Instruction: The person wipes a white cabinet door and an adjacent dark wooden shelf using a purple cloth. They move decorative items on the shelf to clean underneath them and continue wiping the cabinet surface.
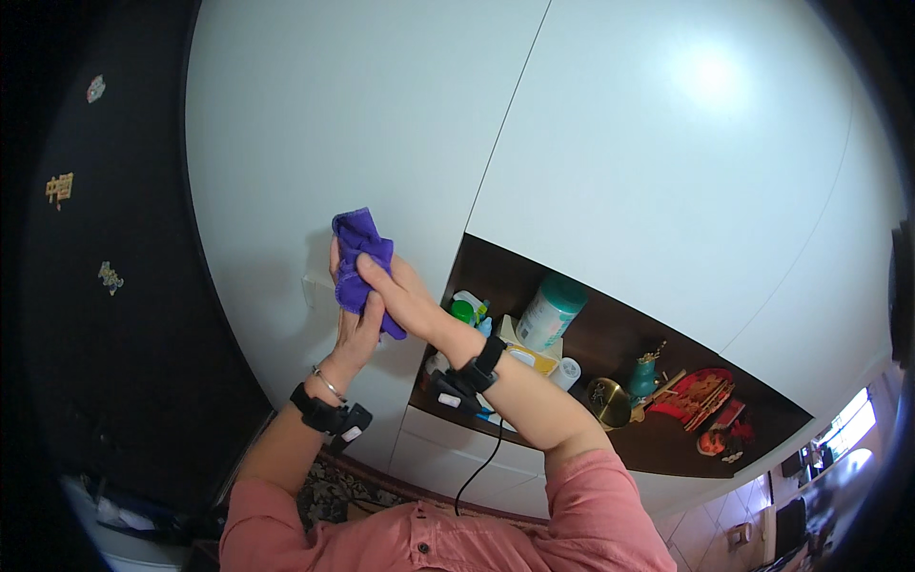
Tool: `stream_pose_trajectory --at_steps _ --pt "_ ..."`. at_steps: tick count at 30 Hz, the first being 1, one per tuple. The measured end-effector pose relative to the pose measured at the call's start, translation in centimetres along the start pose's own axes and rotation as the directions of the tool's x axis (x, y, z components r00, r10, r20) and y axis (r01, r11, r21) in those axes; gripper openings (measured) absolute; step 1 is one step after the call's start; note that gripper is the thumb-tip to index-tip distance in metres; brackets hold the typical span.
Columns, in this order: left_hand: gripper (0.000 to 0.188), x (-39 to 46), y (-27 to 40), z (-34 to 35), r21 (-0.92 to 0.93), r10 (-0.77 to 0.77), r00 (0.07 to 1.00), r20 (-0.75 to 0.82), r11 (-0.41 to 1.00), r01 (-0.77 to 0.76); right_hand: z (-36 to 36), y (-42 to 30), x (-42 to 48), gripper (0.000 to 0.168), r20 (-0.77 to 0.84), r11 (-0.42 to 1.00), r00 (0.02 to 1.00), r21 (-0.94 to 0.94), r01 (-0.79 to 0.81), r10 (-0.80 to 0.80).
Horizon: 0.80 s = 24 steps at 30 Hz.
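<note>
A crumpled purple cloth (355,232) with a stitched edge is bunched between my two hands, in front of a white cabinet panel (322,129). My left hand (355,332) supports it from behind and below, thumb along its lower part. From the right, my right hand (404,293) presses on it with the thumb across the front. Part of the left fingers is hidden behind the cloth. Black straps with small devices are on both wrists, and the left one also has a bracelet (329,385). A pale wall switch plate (314,293) is just left of my hands.
An open dark niche (493,268) holds a teal-lidded canister (550,311), a brass-coloured bowl (609,402), a teal vase (643,379) and red ornaments (693,397). On the left is a dark door (143,214) with magnets. A black cable (480,472) hangs below the niche.
</note>
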<state>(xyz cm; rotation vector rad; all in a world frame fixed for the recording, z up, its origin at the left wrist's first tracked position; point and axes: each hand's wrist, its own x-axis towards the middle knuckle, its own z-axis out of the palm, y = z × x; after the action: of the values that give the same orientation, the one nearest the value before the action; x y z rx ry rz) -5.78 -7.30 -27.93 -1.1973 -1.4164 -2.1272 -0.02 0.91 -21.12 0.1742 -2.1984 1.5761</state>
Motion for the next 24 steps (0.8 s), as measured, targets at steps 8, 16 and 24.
stream_pose_trajectory --at_steps 8,16,24 --pt "0.054 9.0 0.0 -0.2 0.457 0.284 0.951 -0.125 0.867 -0.199 -8.3 -8.8 -7.9 0.061 -0.042 0.262 0.694 -0.941 0.214 -0.718" --pt "0.062 11.8 4.4 8.8 0.499 0.599 0.625 0.501 0.39 -0.774 -19.0 -7.6 -13.3 0.049 -0.186 -0.022 0.595 -0.946 -0.324 -0.782" --pt "0.049 28.4 1.6 -1.1 0.747 0.624 0.78 -0.04 0.537 -0.392 -19.5 -6.7 -13.4 0.048 -0.158 -0.129 0.604 -0.906 -0.404 -0.781"
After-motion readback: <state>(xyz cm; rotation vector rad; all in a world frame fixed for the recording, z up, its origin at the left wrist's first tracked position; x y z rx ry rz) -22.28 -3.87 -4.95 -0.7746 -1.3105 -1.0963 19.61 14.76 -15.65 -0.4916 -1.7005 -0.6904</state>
